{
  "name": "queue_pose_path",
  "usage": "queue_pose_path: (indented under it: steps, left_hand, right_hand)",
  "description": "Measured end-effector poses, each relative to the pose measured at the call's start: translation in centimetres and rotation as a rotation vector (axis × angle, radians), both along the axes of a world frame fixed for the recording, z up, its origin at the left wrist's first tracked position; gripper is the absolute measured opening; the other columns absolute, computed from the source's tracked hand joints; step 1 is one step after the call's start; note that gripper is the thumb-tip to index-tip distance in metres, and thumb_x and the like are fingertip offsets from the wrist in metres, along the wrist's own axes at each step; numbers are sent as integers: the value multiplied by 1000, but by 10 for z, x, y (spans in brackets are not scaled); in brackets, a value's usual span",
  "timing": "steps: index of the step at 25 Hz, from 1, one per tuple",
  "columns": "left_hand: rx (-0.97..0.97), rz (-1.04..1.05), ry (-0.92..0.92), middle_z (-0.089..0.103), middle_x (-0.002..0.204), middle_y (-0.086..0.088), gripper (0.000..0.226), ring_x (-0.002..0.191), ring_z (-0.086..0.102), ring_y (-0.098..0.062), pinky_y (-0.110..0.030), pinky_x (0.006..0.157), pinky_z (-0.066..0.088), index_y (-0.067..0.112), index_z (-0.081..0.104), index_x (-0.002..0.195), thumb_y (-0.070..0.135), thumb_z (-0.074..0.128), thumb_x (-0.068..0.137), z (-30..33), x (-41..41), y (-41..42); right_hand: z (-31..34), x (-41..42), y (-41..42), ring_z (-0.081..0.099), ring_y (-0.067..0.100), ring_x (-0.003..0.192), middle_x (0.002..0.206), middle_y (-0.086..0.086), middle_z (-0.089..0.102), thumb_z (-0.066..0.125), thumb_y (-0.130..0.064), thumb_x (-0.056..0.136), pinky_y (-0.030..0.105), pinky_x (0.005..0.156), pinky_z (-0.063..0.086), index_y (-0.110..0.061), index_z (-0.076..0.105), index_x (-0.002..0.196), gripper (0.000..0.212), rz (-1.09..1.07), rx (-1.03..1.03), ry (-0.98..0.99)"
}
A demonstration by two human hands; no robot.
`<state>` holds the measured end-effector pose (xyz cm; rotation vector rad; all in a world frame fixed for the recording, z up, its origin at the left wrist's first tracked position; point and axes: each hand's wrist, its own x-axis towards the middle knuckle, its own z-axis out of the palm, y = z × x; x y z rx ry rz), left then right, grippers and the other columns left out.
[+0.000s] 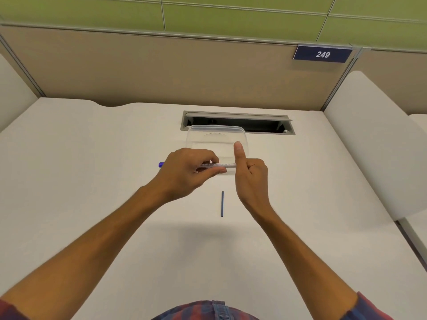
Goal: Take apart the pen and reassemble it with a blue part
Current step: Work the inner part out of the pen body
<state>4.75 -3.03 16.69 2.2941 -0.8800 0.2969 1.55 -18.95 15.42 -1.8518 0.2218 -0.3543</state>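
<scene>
A clear pen barrel (218, 165) with printed lettering and a blue end cap (161, 164) is held level above the desk. A thin blue refill (222, 203) lies flat below it, well apart.

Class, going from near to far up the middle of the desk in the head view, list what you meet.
Blue refill → clear pen barrel held in the hands → clear plastic container → cable slot → partition wall.
</scene>
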Motion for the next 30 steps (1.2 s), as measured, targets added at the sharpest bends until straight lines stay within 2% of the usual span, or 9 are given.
queue_pose_path:
  steps: [5, 7, 13, 16, 18, 23, 25, 27, 30]
  left_hand:
    - [199, 28, -387, 66, 69, -4, 34, 50, 55, -19, -21, 46, 38, 9, 69, 88, 37, 52, 94, 2, -3, 1]
    - [232, 32, -405, 64, 65, -5, 39, 45, 52, -21, -24, 41, 39, 8, 68, 89, 39, 45, 97, 1, -5, 1]
    - [17, 31, -106, 54, 54, 3, 35, 48, 44, -16, -33, 45, 37, 17, 68, 80, 42, 49, 95, 24, -11, 3]
    - [-147, -42, 193, 44, 49, 3, 28, 48, 36, -12, -25, 47, 30, 18, 67, 72, 37, 58, 91, 40, -12, 6]
    - [-182, -87, 409, 43, 51, -3, 37, 48, 35, -8, -17, 49, 29, 12, 67, 68, 41, 60, 90, 51, -14, 8]
    - [-114, -176, 823, 40, 50, 1, 42, 47, 31, -11, -19, 45, 28, 9, 63, 66, 43, 54, 87, 61, -17, 16]
    - [-114, -113, 702, 44, 51, 0, 40, 48, 35, -11, -21, 47, 31, 12, 66, 67, 45, 55, 87, 53, -16, 16]
    - [-33, -6, 299, 54, 55, -1, 40, 49, 44, -12, -25, 49, 36, 15, 69, 74, 50, 55, 90, 38, -14, 16]
    - [305, 56, -340, 63, 63, -2, 42, 48, 51, -19, -26, 43, 37, 12, 69, 83, 43, 45, 94, 20, -9, 18]
  right_hand:
    - [3, 6, 6, 36, 5, 36, 33, -11, 35, 49, -41, 99, 11, 39, 28, -18, 36, 46, 59, -17, 141, 45]
    - [5, 7, 9, 36, 5, 36, 34, -11, 35, 50, -37, 100, 12, 40, 28, -17, 37, 46, 59, -17, 168, 10]
    - [19, 6, 11, 26, 10, 40, 39, -12, 27, 49, -22, 102, 28, 43, 20, -8, 29, 44, 63, 14, 117, -260]
    - [24, 8, 13, 27, 10, 40, 40, -14, 28, 49, -26, 99, 35, 43, 22, -19, 31, 43, 58, 22, 52, -372]
    - [25, 7, 13, 26, 8, 39, 41, -18, 27, 48, -27, 98, 30, 41, 20, -25, 31, 45, 55, 49, -20, -465]
    - [22, 4, 11, 26, 7, 46, 50, -11, 31, 38, -32, 103, 7, 48, 19, -11, 42, 47, 60, 118, -217, -743]
    - [17, 5, 11, 28, 7, 43, 47, -12, 32, 42, -35, 102, 13, 46, 21, -17, 39, 47, 57, 120, -153, -607]
    - [13, 7, 13, 29, 8, 42, 41, -14, 30, 49, -32, 101, 22, 45, 24, -21, 34, 46, 57, 98, 6, -289]
    - [6, 9, 17, 34, 11, 48, 49, -2, 36, 48, -35, 101, 25, 49, 29, -9, 41, 55, 53, 39, 135, 59]
